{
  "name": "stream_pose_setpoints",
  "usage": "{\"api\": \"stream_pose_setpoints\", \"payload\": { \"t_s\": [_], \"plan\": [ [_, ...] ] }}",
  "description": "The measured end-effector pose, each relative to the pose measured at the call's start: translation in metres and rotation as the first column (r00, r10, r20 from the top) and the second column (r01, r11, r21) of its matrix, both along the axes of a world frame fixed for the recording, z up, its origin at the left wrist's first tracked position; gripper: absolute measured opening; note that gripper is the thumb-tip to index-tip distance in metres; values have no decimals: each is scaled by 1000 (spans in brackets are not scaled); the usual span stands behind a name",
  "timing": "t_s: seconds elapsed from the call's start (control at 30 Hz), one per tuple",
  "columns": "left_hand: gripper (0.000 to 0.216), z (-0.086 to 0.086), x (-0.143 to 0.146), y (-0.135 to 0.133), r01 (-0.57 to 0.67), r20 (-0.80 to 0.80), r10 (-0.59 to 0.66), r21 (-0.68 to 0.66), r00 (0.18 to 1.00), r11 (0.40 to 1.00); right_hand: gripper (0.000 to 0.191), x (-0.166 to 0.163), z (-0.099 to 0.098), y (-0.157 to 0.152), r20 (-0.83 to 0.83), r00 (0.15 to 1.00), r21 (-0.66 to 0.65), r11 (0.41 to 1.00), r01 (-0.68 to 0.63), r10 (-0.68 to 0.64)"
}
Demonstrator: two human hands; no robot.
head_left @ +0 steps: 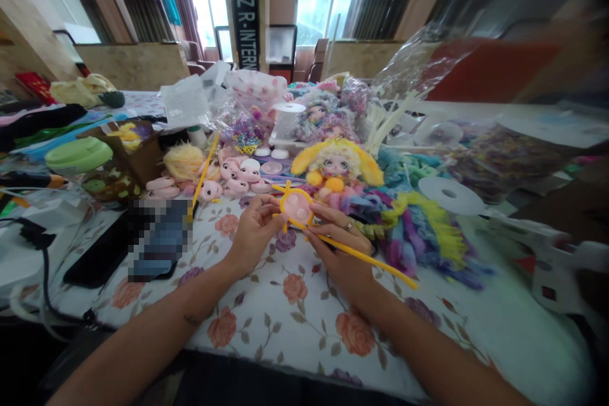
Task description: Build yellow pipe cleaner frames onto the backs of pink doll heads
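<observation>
A pink plastic doll face piece [295, 206], its hollow back towards me, is held over the table between my two hands. A fuzzy yellow pipe cleaner [375, 259] rings its edge, with short ends sticking out at the upper left and a long tail running down to the right. My left hand [254, 231] pinches the piece's left edge. On the other side, my right hand [340, 244] closes its fingers on the pipe cleaner at the lower right edge. Just beyond sits a finished doll [337, 168] with yellow ears and curly pale hair.
Several pink doll faces [233, 174] lie behind my left hand, near another yellow pipe cleaner [205, 168]. Phones [102, 247] and a green-lidded jar [78, 155] are at left. Coloured wool [419, 228], a white spool [450, 195] and a glue gun [547, 260] lie right.
</observation>
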State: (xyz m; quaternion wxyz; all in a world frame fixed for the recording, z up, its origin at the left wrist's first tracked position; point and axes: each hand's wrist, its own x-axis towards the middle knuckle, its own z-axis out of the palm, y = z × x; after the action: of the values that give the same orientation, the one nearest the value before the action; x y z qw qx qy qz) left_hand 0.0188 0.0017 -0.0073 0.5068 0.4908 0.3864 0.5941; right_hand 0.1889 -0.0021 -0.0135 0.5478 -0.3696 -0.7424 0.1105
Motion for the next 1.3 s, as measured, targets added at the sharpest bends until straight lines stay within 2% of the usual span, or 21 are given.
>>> {"api": "stream_pose_setpoints", "payload": {
  "t_s": [0.17, 0.37, 0.8, 1.3],
  "plan": [
    [21, 0, 2, -1, -12, -16, 12, 18, 1000, 1000, 11, -1, -2, -1, -3, 1000, -9, 1000, 9, -9],
    [32, -1, 3, 0, 6, 64, -5, -5, 998, 1000, 11, -3, -7, 0, -30, 1000, 7, 1000, 2, -2],
    [36, -1, 1, 0, -10, 97, 18, -84, 995, 996, 9, -5, 1, -2, 18, 1000, 27, 999, -20, 20],
    [32, -6, 0, 1, -2, 104, 6, -39, 995, 999, 11, -5, 3, -2, -13, 1000, 33, 999, -21, 21]
  ]
}}
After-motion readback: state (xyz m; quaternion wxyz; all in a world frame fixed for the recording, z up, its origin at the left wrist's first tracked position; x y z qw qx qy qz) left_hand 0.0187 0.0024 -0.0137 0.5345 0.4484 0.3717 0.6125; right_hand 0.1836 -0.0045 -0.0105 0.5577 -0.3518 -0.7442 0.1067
